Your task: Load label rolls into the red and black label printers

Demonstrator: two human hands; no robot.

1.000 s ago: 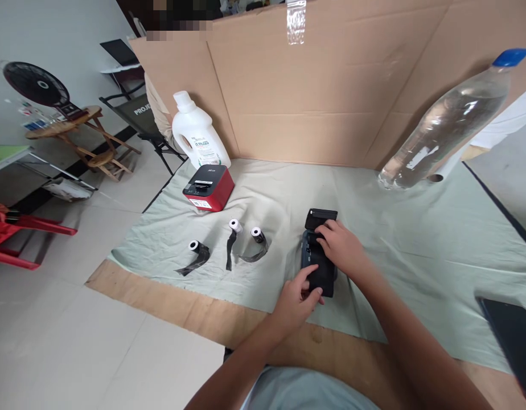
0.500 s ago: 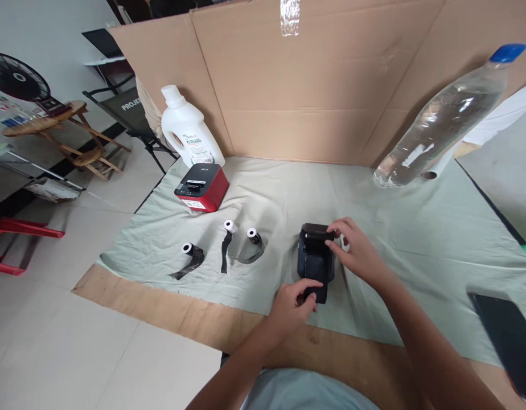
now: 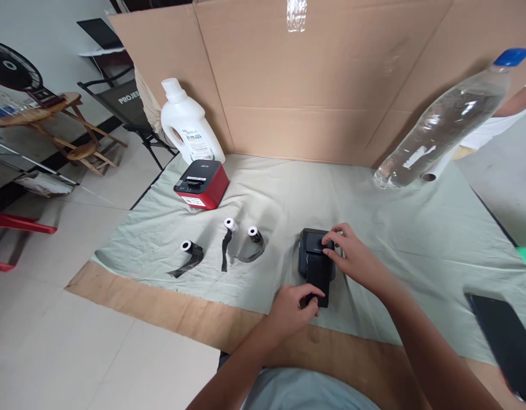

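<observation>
A small black printer (image 3: pixel 304 259) lies on the cloth in front of me with its lid (image 3: pixel 316 242) down or nearly down. A dark paper strip (image 3: pixel 318 272) runs from it toward me. My left hand (image 3: pixel 292 307) pinches the near end of this strip between thumb and fingers. My right hand (image 3: pixel 350 256) has its fingertips on the lid's right side. Inside the printer is hidden. To the left stand three small rolls with white ends: a left roll (image 3: pixel 187 246), a middle roll (image 3: pixel 231 225) and a right roll (image 3: pixel 254 234), each with a dark strip trailing.
A red and black printer (image 3: pixel 203 183) and a white jug (image 3: pixel 190 128) stand at the back left. A large water bottle (image 3: pixel 442 125) leans against the cardboard (image 3: pixel 297 85) at the right. A phone (image 3: pixel 504 341) lies near the right edge. Part of another person shows beyond the bottle.
The printer's lid has swung down from raised toward me, with my right hand moving along on it. My left hand stays at the near end of the strip.
</observation>
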